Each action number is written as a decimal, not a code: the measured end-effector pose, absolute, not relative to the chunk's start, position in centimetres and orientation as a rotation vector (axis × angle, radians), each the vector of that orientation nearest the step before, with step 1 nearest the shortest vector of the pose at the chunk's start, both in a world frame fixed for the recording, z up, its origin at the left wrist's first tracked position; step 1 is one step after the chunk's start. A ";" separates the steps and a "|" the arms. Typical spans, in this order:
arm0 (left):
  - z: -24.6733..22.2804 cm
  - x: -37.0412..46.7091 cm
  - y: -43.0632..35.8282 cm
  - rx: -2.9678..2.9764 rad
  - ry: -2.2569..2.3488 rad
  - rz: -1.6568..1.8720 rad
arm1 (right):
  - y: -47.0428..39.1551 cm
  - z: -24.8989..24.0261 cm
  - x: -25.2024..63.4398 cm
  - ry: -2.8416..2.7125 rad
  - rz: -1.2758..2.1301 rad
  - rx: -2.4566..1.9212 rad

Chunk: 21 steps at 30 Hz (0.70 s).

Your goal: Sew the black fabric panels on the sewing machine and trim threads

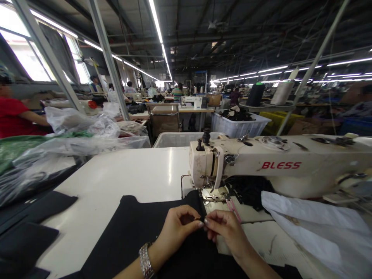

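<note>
A large piece of black fabric (133, 228) lies across the white table in front of me, its far edge reaching the needle area of the sewing machine (247, 159). My left hand (181, 226), with a metal-banded watch (145, 260) at the wrist, pinches the fabric's right edge between thumb and forefinger. Close beside it, my right hand (222, 228) pinches the same edge, the fingertips of both hands nearly meeting. Just beyond them are the needle plate (214, 197) and a pink-handled tool (233, 209), which lies on the machine bed.
More black pieces (26, 232) lie at the left table edge, beside clear plastic sheeting (87, 128). White cloth (322, 228) rests to the right of the machine. Thread cones (256, 94) stand behind it, near a white bin (241, 124). A person in red (14, 112) is at far left.
</note>
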<state>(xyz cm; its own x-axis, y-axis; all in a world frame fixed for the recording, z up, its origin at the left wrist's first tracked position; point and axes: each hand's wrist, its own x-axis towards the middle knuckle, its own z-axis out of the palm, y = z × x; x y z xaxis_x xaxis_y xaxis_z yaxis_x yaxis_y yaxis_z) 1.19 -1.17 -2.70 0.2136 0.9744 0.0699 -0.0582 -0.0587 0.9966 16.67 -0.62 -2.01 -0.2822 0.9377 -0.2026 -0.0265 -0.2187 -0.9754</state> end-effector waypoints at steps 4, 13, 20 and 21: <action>-2.0 0.5 -1.5 1.999 1.021 1.109 | -0.4 -2.4 16.8 -1.115 1.783 -1.204; -1.7 0.7 -1.6 2.736 0.913 0.999 | 0.1 -2.3 17.0 -1.135 1.846 -1.276; -2.8 0.4 -0.6 2.844 0.954 0.917 | -4.4 -2.2 20.2 -2.118 0.822 -1.440; -2.9 0.4 -0.2 2.860 0.957 0.900 | -5.0 -2.5 20.4 -2.265 0.779 -1.400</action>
<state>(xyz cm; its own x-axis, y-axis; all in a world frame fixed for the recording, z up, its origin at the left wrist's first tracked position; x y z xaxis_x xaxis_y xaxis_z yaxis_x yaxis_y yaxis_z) 0.38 -0.15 -2.92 0.6516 0.5510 0.5214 0.5545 -0.8150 0.1683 20.42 -4.97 -2.54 -0.4413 0.8971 0.0192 0.6955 0.3555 -0.6244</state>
